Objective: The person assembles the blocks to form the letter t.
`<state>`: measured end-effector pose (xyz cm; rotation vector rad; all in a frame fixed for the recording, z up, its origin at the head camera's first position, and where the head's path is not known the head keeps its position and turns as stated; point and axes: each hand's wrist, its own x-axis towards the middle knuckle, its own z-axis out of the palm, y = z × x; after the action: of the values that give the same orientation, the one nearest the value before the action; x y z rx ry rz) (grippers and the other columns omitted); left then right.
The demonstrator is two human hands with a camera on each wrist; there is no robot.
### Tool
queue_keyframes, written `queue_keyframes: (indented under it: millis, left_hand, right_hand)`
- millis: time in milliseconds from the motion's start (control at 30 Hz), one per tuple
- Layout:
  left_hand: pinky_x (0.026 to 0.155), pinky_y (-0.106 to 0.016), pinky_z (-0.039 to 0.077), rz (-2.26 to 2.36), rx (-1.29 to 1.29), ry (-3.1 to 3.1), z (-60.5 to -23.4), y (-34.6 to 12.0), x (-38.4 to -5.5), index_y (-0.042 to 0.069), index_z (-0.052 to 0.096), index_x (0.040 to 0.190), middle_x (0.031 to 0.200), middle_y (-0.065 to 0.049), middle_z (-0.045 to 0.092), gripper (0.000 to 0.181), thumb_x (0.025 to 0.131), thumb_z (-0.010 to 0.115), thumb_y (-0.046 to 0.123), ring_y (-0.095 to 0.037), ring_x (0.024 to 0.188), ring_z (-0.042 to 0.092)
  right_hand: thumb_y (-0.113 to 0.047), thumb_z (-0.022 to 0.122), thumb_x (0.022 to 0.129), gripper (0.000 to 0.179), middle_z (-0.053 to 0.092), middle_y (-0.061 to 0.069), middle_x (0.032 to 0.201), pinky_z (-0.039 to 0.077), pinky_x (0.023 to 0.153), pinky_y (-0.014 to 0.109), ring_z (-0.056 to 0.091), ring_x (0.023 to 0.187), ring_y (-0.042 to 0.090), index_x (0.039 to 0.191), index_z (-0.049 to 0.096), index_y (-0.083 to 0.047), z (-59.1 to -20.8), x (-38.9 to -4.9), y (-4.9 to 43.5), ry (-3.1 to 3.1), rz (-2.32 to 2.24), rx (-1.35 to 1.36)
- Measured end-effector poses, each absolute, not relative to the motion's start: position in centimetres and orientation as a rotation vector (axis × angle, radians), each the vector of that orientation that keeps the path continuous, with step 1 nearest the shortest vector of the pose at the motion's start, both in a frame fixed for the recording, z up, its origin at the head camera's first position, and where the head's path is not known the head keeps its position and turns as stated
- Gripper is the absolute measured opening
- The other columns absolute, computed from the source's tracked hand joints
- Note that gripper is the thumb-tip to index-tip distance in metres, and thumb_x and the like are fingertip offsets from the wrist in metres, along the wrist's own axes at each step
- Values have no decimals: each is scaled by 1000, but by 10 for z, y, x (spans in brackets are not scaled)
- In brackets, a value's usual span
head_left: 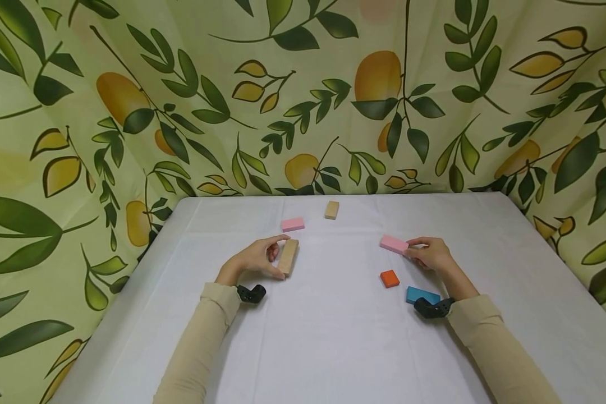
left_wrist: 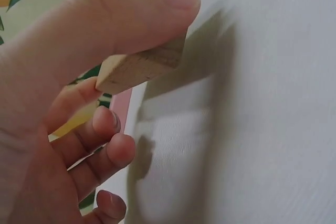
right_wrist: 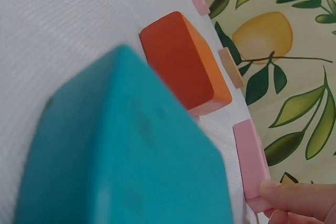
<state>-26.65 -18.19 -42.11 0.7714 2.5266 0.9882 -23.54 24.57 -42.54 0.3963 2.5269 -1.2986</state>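
In the head view my left hand (head_left: 256, 258) pinches a long plain wooden block (head_left: 288, 257) by its ends, between thumb and forefinger. The left wrist view shows this wooden block (left_wrist: 142, 66) raised off the cloth, its shadow beside it; the other fingers curl loosely without touching it. My right hand (head_left: 429, 253) grips the right end of a pink block (head_left: 394, 244) with thumb and fingertips. That pink block (right_wrist: 251, 161) appears at the lower right of the right wrist view. Nearer the right wrist lie a small orange-red block (head_left: 390, 279) and a blue block (head_left: 422, 295).
A second pink block (head_left: 293, 224) lies beyond my left hand, and a short wooden block (head_left: 331, 210) sits near the far edge. White cloth covers the table (head_left: 328, 336). A leaf-and-fruit patterned curtain (head_left: 303, 112) hangs behind and along both sides.
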Motion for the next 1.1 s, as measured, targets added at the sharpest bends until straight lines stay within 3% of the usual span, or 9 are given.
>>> queue_keyframes:
  millis: [467,1100]
  left_hand:
    - [70,-20,38,1133,703,2590,-413,-166,-246,-1,42,142,92,-10,50,94,62,89,11,-17,81,44]
    - [66,-18,36,1280,547,2635,-414,-123,-227,2,46,138,87,-7,49,90,60,90,8,-13,74,45]
  right_hand:
    - [-20,63,91,52,52,-4,66,40,53,21,46,58,10,136,49,2,-426,-236,242,2490,-1347,466]
    - [-21,64,91,53,52,-4,66,40,53,21,46,58,10,137,48,2,-427,-235,244,2467,-1369,449]
